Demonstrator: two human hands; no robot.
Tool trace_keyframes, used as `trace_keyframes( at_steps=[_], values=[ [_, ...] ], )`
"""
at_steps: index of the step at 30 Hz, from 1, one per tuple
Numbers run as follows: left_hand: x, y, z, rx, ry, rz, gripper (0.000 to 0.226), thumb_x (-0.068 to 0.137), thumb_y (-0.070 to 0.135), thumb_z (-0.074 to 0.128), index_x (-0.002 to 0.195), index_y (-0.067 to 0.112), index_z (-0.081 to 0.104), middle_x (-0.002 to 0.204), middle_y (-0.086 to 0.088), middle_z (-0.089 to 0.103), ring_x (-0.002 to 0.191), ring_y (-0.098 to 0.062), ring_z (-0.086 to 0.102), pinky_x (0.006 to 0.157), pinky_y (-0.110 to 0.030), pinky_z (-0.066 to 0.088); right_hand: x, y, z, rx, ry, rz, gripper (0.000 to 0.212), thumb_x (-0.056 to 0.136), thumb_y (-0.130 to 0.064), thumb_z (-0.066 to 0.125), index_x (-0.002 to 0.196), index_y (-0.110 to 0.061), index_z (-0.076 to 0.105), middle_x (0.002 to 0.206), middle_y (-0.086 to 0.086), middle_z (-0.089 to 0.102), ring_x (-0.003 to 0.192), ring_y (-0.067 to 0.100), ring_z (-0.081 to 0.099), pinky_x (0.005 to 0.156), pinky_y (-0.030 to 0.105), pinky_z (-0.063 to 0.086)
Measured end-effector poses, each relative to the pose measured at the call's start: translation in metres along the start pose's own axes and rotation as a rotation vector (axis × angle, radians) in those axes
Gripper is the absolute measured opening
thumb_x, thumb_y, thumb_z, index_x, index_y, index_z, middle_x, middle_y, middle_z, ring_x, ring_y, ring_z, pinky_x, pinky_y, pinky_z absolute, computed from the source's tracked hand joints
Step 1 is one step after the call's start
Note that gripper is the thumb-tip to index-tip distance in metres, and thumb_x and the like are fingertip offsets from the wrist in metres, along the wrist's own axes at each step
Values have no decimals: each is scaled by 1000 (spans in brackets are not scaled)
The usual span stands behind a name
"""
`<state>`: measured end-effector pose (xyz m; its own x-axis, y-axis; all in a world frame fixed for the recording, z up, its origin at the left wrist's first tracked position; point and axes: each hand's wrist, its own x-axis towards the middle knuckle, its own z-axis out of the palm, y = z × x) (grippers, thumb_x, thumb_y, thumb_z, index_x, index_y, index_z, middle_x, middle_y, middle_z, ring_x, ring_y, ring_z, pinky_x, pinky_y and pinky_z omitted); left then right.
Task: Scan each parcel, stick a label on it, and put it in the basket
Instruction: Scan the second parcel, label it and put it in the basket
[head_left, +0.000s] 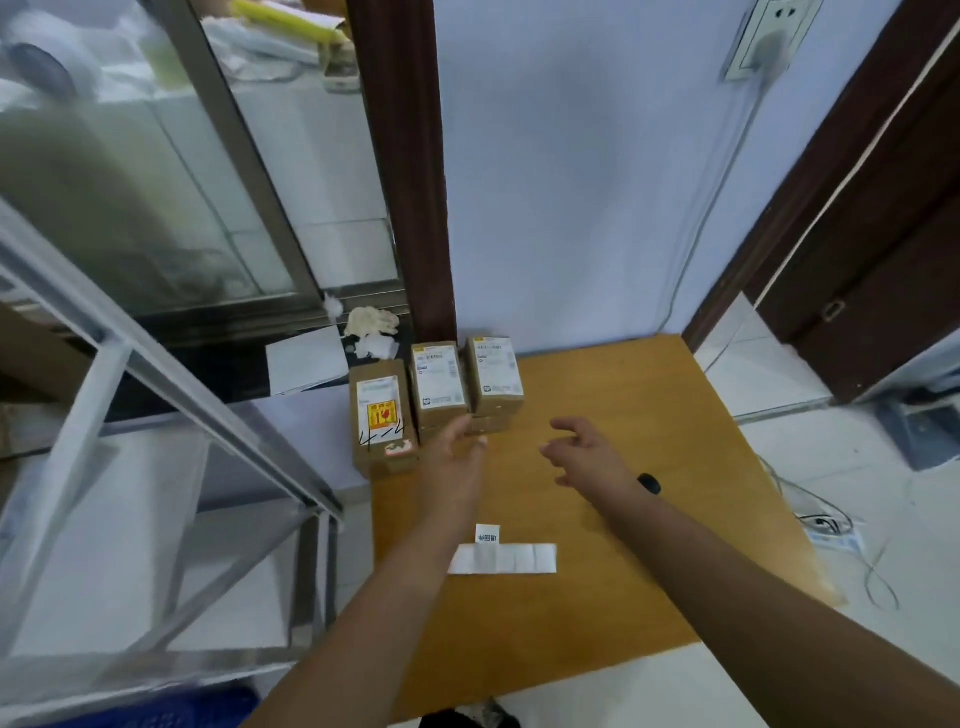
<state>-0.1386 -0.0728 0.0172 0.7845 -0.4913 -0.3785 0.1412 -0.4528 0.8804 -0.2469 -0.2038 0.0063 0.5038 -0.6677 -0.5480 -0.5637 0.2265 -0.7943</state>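
Head view: my left grip (457, 460) and right grip (587, 452) hang empty, fingers apart, near three parcels (439, 384) at the back of the bench (649, 441). Blue basket (156, 713) is cut off bottom-left, contents hidden.

A wooden table (623, 395) stood against a pale wall (571, 182) with a plug (769, 52) in its socket (784, 13), while crumpled tissue (371, 321) and a paper sheet (306, 361) lay to the left, near a metal rack (171, 376).

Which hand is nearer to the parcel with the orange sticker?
Left. The left hand is close to the right side of the parcel, with open fingers. The right hand is farther to the right, above the table.
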Motion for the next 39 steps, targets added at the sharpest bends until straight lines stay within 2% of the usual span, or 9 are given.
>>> trace_keyframes(
  at_steps=[2,9,13,17,21,27,32,36,39],
  values=[
    [43,6,19,41,-23,-6,49,106,24,58,153,32,47,129,0,69,79,-8,65,70,-27,57,42,-8,4,-1,10,45,47,97,-20,68,141,-15,53,101,5,62,94,23,57,97,45,55],
    [142,-3,67,181,70,78,54,101,21,59,153,27,48,144,-2,64,115,-29,71,87,-43,62,156,-16,16,-26,-10,23,63,100,-20,60,158,-17,36,159,9,43,141,29,46,108,36,38],
    [164,-25,85,294,95,48,44,102,26,56,146,30,54,138,-4,68,116,-33,70,89,-52,62,195,1,26,71,-77,-9,51,102,-18,58,152,-11,46,150,9,53,138,30,51,97,32,43],
    [150,-37,101,390,195,89,35,102,29,59,136,36,65,128,8,74,106,-19,72,66,-28,51,190,16,20,152,-134,-91,41,100,-12,57,141,-13,57,131,6,69,119,22,65,79,22,50],
    [102,-35,114,77,333,13,46,95,37,73,140,28,65,116,12,75,102,-6,70,70,-17,46,147,36,-15,201,-107,-180,43,100,-14,59,143,-22,56,132,-2,67,121,15,63,94,29,53],
    [21,-77,151,-303,189,-154,63,82,26,89,141,30,64,116,18,73,111,-11,71,91,-39,62,57,107,-80,186,-260,-156,50,90,-41,66,139,-33,58,138,-13,65,131,8,59,104,37,52],
    [-25,-129,180,-310,139,-366,61,87,17,84,142,29,60,117,17,69,110,-13,71,94,-45,63,30,185,-128,-349,291,-116,53,90,-31,75,136,-23,49,135,0,47,118,20,56,94,36,48],
    [-36,-153,205,-211,153,-408,56,92,23,79,143,29,56,136,4,65,124,-25,66,99,-49,60,52,221,-130,-621,129,134,87,83,-57,75,149,-23,31,149,10,40,140,35,38,113,50,37],
    [-35,-158,212,115,185,-269,53,93,42,75,140,26,58,134,3,67,121,-19,66,95,-44,62,67,223,-121,-876,50,24,74,88,-54,67,147,-22,35,140,10,54,131,36,48,106,50,42]
  ],
)
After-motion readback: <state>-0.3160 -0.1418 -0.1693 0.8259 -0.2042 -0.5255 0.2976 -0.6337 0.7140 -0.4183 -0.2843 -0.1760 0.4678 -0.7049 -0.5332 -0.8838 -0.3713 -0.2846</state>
